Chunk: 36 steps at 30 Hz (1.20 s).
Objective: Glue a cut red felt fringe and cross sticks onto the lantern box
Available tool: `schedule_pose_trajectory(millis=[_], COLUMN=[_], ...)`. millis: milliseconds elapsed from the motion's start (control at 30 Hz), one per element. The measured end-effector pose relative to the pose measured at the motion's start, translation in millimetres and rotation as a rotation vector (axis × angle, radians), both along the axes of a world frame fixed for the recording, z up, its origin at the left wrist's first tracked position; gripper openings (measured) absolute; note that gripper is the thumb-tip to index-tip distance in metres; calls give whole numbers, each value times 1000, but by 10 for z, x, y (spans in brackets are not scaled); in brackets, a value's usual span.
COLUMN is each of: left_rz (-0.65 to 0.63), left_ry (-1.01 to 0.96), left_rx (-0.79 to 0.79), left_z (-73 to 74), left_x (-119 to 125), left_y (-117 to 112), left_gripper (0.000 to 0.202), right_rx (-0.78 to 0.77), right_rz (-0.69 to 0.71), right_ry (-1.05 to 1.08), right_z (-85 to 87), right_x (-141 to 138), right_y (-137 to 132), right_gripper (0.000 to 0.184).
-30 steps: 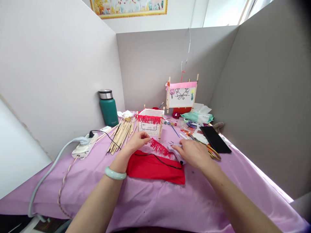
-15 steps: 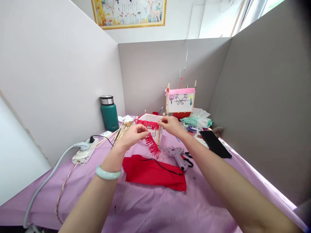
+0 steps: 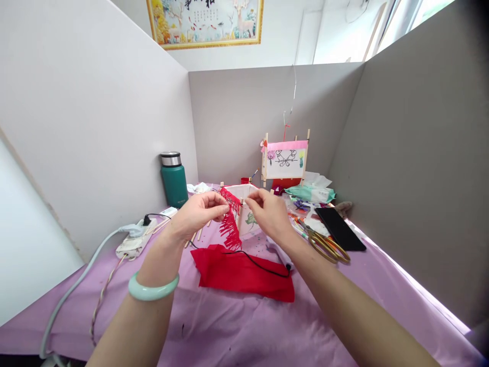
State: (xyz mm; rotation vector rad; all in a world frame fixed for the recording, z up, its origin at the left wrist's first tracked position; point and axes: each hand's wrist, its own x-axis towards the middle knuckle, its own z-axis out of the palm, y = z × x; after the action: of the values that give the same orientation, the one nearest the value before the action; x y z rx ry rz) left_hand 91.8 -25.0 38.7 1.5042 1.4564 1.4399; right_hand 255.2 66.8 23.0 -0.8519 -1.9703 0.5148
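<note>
In the middle of the head view stands a small white box lantern [image 3: 250,224] with wooden corner sticks, a green drawing on one side. Red fringe trim [image 3: 230,232] runs along its top edge, and a loose length hangs down in front. My left hand [image 3: 204,209], above a pale green bangle, is closed with thumb and forefinger pinched on the fringe. My right hand [image 3: 269,211] is closed too, its fingertips at the lantern's near top corner; what they pinch, if anything, is hidden. Below lies folded red cloth [image 3: 244,275], with a glue gun [image 3: 280,253] partly behind my right forearm.
A finished-looking lantern [image 3: 286,160] stands at the back. Gold-handled scissors [image 3: 324,244] and a black phone [image 3: 339,228] lie on the right. On the left are a green bottle [image 3: 174,181] and a power strip [image 3: 135,242]. The black cord [image 3: 263,265] crosses the cloth.
The lantern has turned, so a corner now points nearer me and the green drawing shows. My left hand has shifted left with the fringe. The gold scissors have come into sight beside my right arm.
</note>
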Motion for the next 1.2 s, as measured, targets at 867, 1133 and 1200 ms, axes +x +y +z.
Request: schedule_pose_trajectory(millis=[867, 1133, 1200], left_rz=[39, 64, 24], left_ry=[41, 192, 97], left_rx=[42, 108, 94], left_z=[-114, -156, -160], left_x=[586, 659, 660], left_y=[18, 69, 102], left_gripper=[30, 41, 40], right_rx=[-427, -437, -432], right_rz=[171, 251, 279], right_ry=[349, 343, 340], right_z=[-386, -365, -374], right_x=[181, 277, 305], right_y=[-272, -162, -124], right_gripper=[43, 32, 29])
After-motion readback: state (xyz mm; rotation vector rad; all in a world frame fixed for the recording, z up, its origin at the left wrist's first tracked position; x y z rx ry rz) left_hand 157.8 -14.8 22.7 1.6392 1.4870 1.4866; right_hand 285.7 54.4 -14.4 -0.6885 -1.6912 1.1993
